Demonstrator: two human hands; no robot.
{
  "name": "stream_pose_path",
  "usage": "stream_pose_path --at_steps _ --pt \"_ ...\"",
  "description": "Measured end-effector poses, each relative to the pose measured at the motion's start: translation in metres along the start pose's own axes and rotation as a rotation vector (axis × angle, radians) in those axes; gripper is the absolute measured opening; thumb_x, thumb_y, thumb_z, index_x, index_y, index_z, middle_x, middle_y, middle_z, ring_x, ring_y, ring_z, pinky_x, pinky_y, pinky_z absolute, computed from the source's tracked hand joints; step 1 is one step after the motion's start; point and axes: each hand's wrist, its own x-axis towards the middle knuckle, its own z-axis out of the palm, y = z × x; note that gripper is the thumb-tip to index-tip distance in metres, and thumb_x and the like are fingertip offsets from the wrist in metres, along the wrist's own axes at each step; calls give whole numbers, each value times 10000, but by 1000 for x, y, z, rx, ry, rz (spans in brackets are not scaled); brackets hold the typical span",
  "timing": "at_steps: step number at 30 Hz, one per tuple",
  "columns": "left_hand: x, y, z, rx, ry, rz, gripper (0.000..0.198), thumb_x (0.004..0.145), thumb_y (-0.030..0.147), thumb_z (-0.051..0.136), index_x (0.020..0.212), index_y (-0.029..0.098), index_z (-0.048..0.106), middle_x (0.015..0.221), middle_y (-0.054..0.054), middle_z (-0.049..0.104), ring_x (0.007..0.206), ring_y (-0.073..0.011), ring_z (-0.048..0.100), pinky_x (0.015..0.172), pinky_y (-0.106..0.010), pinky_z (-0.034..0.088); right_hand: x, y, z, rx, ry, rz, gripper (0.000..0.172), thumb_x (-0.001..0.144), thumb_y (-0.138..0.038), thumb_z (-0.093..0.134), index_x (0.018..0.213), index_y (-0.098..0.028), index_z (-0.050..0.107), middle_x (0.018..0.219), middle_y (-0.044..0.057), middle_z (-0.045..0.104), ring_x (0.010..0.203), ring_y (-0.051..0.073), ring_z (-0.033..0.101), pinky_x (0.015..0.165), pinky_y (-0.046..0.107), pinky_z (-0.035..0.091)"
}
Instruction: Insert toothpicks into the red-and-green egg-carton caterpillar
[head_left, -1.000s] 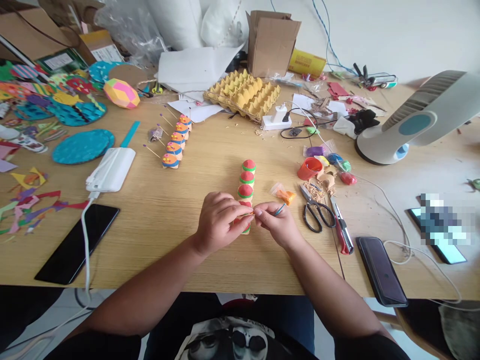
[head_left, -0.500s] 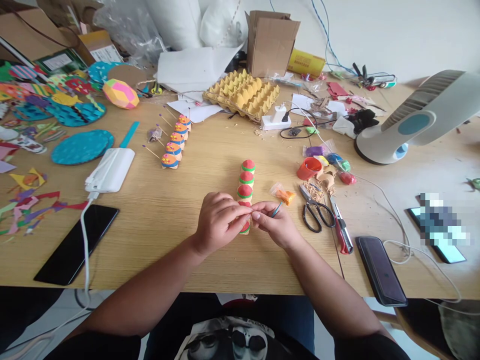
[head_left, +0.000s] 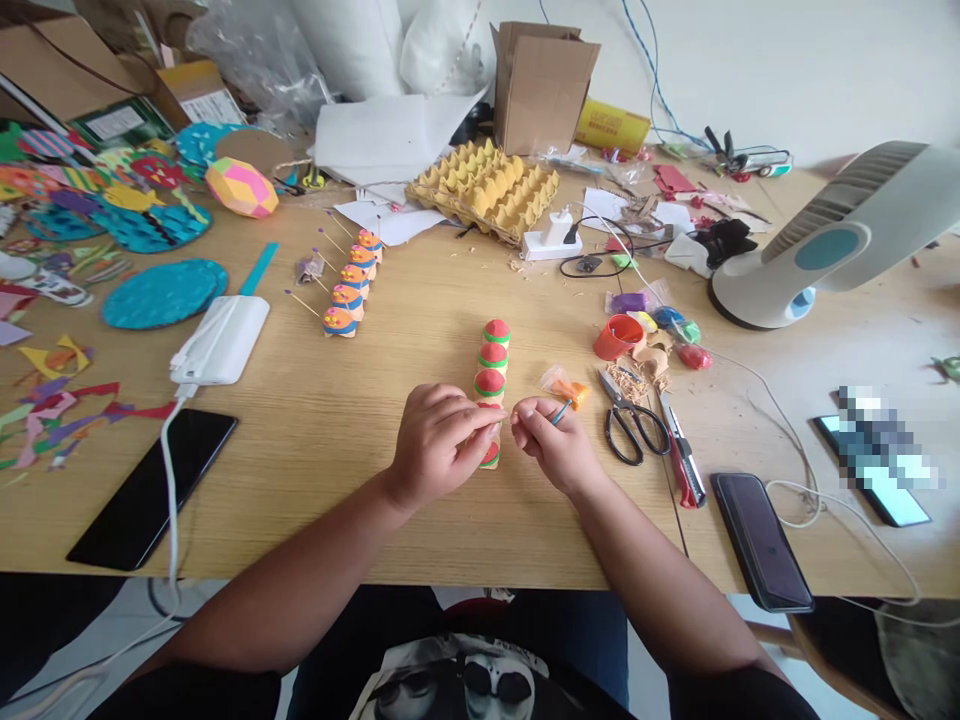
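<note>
Above the table's front half, my left hand [head_left: 442, 435] is closed in a pinch; what its fingertips hold is too small to make out. Just right of it my right hand [head_left: 553, 440] is also closed, with a thin blue stick [head_left: 562, 411] poking out between its fingers. Only a small gap separates the two sets of fingertips. Behind and below them lies a row of red-topped egg-carton cups [head_left: 490, 383] with green rims, partly covered by my left hand. An orange lump in a clear bag [head_left: 572, 390] rests beyond my right hand.
Scissors [head_left: 634, 418], a utility knife [head_left: 681, 450] and a red cup [head_left: 618, 337] lie to the right. A blue-and-orange egg-carton row [head_left: 349, 285] with sticks stands farther back. Phones lie on both sides, one near a power bank [head_left: 221, 340]. A fan [head_left: 817, 235] stands right.
My right hand has drawn slightly right, so its fingertips have come apart from the left ones. The blue stick moved along with it. My left hand has hardly moved.
</note>
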Motion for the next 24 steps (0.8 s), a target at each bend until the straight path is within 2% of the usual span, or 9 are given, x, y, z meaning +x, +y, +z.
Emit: stream_pose_path --at_steps 7,13,20,24 --pt "1 1 1 -12 -13 7 145 921 185 670 1035 254 724 907 9 788 803 -171 636 813 -367 462 1 3 -1 -44 7 19 478 776 -640 767 740 -170 682 532 -20 557 470 80 372 460 232 223" --pt "2 0 2 -19 -18 31 117 916 212 716 1030 235 715 912 8 786 823 -179 632 816 -365 461 -1 0 1 -63 -50 26 431 776 -588 803 777 -164 723 565 -21 590 465 61 347 457 220 208" --pt "2 1 2 -7 -4 24 87 910 222 734 994 242 725 887 15 782 806 -171 634 803 -353 460 -2 -1 1 -157 -64 -23 392 802 -547 802 749 -163 744 579 -8 607 494 75 388 470 232 248" --pt "1 0 1 -11 15 21 55 909 192 721 933 241 724 848 16 771 806 -171 631 798 -352 456 -1 -1 2 -93 -58 16 425 772 -582 812 840 -164 777 580 -16 602 494 71 396 473 227 246"
